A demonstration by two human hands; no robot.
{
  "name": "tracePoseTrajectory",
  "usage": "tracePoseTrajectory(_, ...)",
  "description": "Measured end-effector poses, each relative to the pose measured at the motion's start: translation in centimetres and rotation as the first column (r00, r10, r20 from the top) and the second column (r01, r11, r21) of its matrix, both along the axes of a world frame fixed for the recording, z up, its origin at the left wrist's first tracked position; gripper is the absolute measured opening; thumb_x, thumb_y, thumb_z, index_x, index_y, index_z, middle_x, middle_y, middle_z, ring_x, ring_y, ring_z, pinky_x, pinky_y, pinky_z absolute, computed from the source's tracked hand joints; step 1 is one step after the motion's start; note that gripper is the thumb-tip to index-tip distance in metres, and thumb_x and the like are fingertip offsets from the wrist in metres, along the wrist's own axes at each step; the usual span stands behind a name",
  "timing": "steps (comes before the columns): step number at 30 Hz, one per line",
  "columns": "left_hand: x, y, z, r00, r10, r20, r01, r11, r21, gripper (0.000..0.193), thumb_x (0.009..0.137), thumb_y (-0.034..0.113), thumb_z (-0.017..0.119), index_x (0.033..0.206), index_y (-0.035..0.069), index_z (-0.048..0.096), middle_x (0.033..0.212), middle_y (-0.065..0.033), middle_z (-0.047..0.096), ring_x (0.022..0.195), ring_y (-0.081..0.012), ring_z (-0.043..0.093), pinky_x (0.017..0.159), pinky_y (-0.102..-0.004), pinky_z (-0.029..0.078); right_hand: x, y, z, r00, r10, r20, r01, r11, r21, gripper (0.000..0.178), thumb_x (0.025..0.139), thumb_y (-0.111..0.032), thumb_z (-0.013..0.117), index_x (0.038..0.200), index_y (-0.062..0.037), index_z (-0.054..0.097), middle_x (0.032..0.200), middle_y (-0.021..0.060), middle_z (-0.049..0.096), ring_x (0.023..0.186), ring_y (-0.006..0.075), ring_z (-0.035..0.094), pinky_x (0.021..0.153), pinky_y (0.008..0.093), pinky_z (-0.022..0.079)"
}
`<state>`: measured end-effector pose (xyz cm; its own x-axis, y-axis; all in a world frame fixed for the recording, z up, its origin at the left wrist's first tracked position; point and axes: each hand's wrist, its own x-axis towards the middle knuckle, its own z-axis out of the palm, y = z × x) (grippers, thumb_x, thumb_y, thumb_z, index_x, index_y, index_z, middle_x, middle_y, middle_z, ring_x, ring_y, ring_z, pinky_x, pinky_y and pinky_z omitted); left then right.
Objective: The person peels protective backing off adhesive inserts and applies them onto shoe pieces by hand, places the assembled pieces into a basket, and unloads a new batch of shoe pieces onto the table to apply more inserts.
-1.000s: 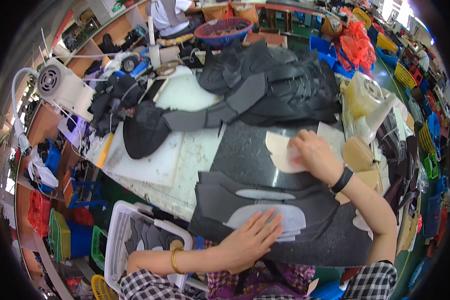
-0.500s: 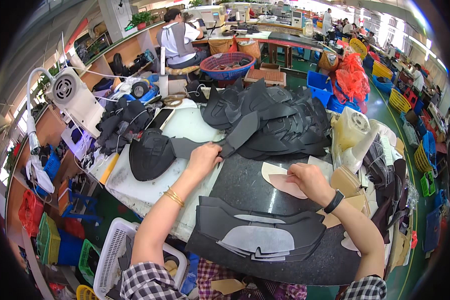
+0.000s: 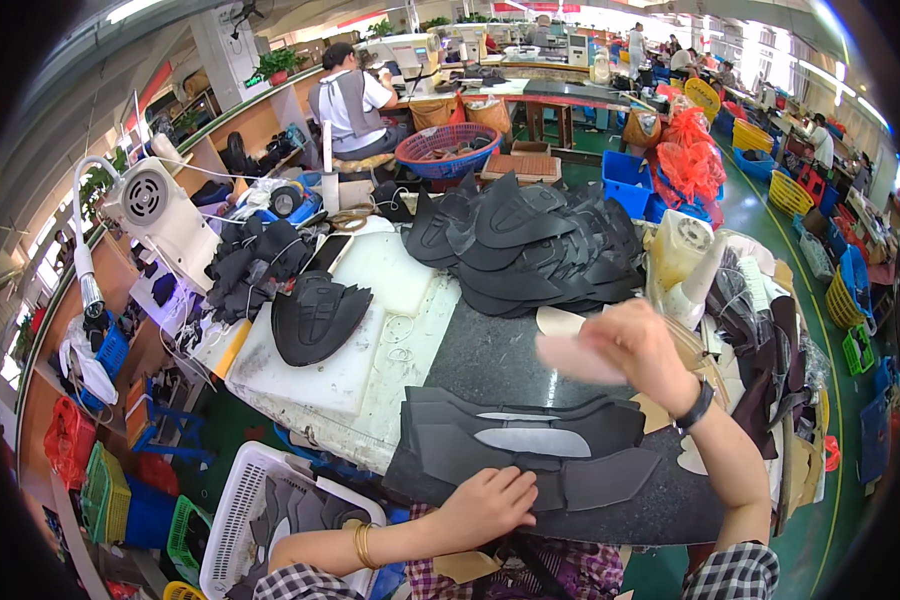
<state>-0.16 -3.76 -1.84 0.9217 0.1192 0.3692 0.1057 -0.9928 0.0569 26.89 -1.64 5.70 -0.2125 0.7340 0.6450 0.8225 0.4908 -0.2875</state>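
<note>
Near the front of the dark work board, my left hand (image 3: 485, 510) has its fingers closed on the near edge of a long black foam piece (image 3: 610, 480). That piece lies over a stack of similar black pieces (image 3: 440, 425), where a grey patch (image 3: 535, 441) shows. My right hand (image 3: 645, 355), raised above the board, pinches a pale pink leaf-shaped cutout (image 3: 575, 360), slightly blurred by motion. Just beyond it lies a cream cutout (image 3: 560, 321).
A large heap of black shaped pieces (image 3: 540, 240) covers the far board. On the left stand a white cutting slab (image 3: 340, 375) with one black piece (image 3: 318, 318) and a white machine (image 3: 160, 210). A glue container (image 3: 682, 250) stands right. Below left sits a white basket (image 3: 225, 530).
My left hand has come from the far heap to the front stack, with a black piece now under its fingers. My right hand has lifted the pink cutout off the board.
</note>
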Motion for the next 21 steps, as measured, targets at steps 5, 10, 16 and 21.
tracePoseTrajectory(5, -0.3, 2.3, 5.2, 0.934, 0.346, 0.084, -0.092, 0.461, -0.883, 0.02, 0.088, 0.021, 0.062, 0.085, 0.001, 0.059, 0.071, -0.0044, 0.062, 0.058, -0.0111, 0.056, 0.053, -0.0253, 0.042, -3.7, -3.9, 1.5, 0.955, 0.293, -0.043, -0.295, 0.924, -0.243, 0.008, 0.082, -0.016, 0.064, 0.084, -0.0081, 0.065, 0.071, 0.004, 0.06, 0.069, 0.0228, 0.059, 0.07, 0.0327, 0.041)
tracePoseTrajectory(10, -1.3, 3.7, 6.9, 0.962, 0.181, -0.205, -0.242, 0.216, -0.946, 0.019, 0.093, 0.015, 0.056, 0.1, -0.002, 0.062, 0.081, -0.0048, 0.067, 0.079, -0.0084, 0.062, 0.068, -0.0226, 0.049, -4.4, -3.7, 1.5, 0.923, 0.38, -0.06, -0.379, 0.872, -0.309, 0.011, 0.083, -0.019, 0.064, 0.083, -0.0073, 0.066, 0.071, 0.005, 0.061, 0.067, 0.0217, 0.059, 0.069, 0.0315, 0.04)
tracePoseTrajectory(16, -1.7, 4.4, 6.3, 0.996, -0.086, -0.007, -0.017, -0.108, -0.994, 0.016, 0.093, 0.015, 0.058, 0.087, 0.0, 0.06, 0.075, 0.0016, 0.057, 0.067, -0.0037, 0.048, 0.059, -0.0201, 0.037, -4.6, -2.6, 1.1, 0.871, 0.459, -0.174, -0.487, 0.768, -0.416, 0.013, 0.084, -0.018, 0.064, 0.085, -0.005, 0.066, 0.074, 0.0092, 0.064, 0.068, 0.0251, 0.061, 0.065, 0.0336, 0.044)
tracePoseTrajectory(21, -1.1, 4.5, 6.2, 0.986, 0.03, 0.167, 0.169, -0.154, -0.973, 0.015, 0.092, 0.015, 0.058, 0.082, 0.004, 0.056, 0.074, 0.0059, 0.051, 0.068, -0.0018, 0.043, 0.06, -0.0188, 0.033, -6.2, -1.0, 3.2, 0.859, 0.28, -0.428, -0.506, 0.59, -0.63, 0.014, 0.082, -0.014, 0.066, 0.091, -0.0035, 0.064, 0.082, 0.0105, 0.064, 0.069, 0.0265, 0.062, 0.063, 0.0346, 0.047)
